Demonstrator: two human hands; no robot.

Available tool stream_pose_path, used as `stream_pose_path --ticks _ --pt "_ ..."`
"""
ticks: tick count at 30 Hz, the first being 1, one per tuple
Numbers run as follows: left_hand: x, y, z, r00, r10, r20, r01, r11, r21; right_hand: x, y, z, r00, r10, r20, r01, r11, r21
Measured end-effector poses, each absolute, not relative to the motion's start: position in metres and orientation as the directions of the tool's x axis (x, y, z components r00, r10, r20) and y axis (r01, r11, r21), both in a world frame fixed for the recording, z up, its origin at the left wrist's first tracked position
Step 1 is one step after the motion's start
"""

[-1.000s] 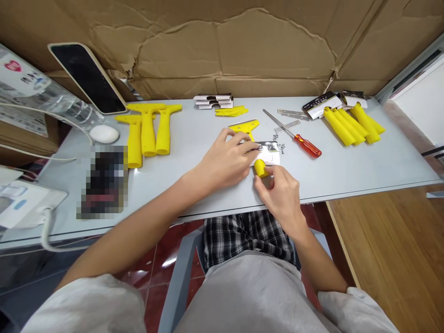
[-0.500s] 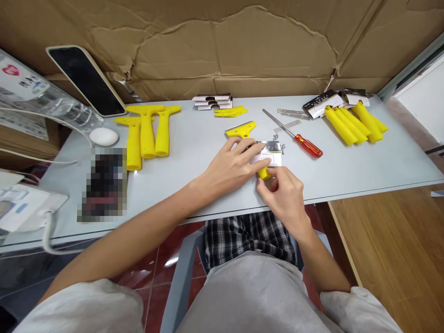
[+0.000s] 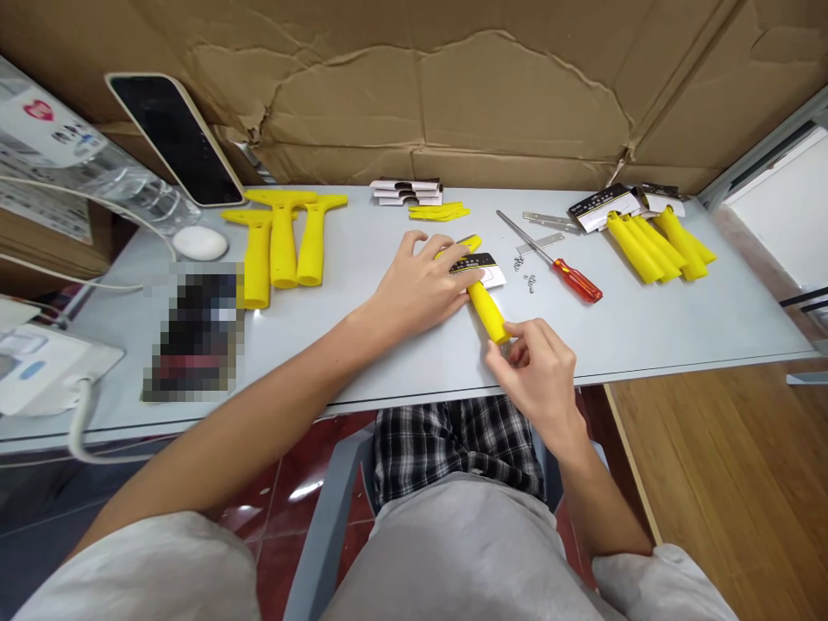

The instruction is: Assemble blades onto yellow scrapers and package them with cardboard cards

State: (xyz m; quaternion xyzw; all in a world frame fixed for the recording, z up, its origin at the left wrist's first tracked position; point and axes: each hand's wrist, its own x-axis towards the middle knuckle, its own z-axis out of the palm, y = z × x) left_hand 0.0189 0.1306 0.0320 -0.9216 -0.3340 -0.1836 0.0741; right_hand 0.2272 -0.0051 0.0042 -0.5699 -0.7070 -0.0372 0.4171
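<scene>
Scraper (image 3: 488,315) between hands, long axis slanting from left hand (image 3: 423,274), draped over card (image 3: 484,268), grip unclear, nearward to right hand (image 3: 534,366) pinching its butt end.

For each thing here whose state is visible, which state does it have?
Scraper: carded, handle end pinched by right hand
Card: on scraper, partly under left hand
Screwdriver: lying flat
Screws: loose
Metal blades: lying loose
Phone: leaning, screen dark
Folded cards: overlapping
Yellow strips: overlapping
Left yellow handles: lying, uncarded
Right yellow handles: lying, carded
</scene>
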Motion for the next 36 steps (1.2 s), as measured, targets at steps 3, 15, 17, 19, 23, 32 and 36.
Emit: stream_pose_path --ticks 3,15,17,19,23,32,36 --pt "0.016 0.138 0.029 0.679 0.626 0.383 0.67 -0.742 0.025 0.227 -0.008 0.004 0.0 0.773 0.634 0.837 0.347 -0.422" --pt "-0.008 0.176 0.025 0.676 0.683 0.276 0.595 -0.727 0.342 0.23 -0.009 0.009 0.006 0.954 0.3 0.848 0.154 -0.506" --pt "-0.012 0.182 0.026 0.694 0.649 0.312 0.549 -0.757 0.354 0.228 -0.005 0.021 -0.027 0.979 0.2 0.872 0.12 -0.474" --pt "-0.013 0.185 0.027 0.716 0.612 0.335 0.509 -0.787 0.35 0.223 0.001 0.033 -0.05 0.99 0.131 0.902 0.101 -0.42" --pt "-0.009 0.184 0.023 0.732 0.576 0.365 0.472 -0.814 0.337 0.209 0.017 0.052 -0.046 0.999 -0.016 0.95 0.039 -0.311" --pt "-0.008 0.183 0.02 0.723 0.567 0.395 0.511 -0.824 0.247 0.211 0.028 0.052 -0.123 0.992 -0.04 0.937 0.103 -0.333" --pt "-0.007 0.182 0.022 0.722 0.598 0.349 0.554 -0.801 0.226 0.218 0.027 0.044 -0.15 0.987 0.053 0.921 0.159 -0.356"
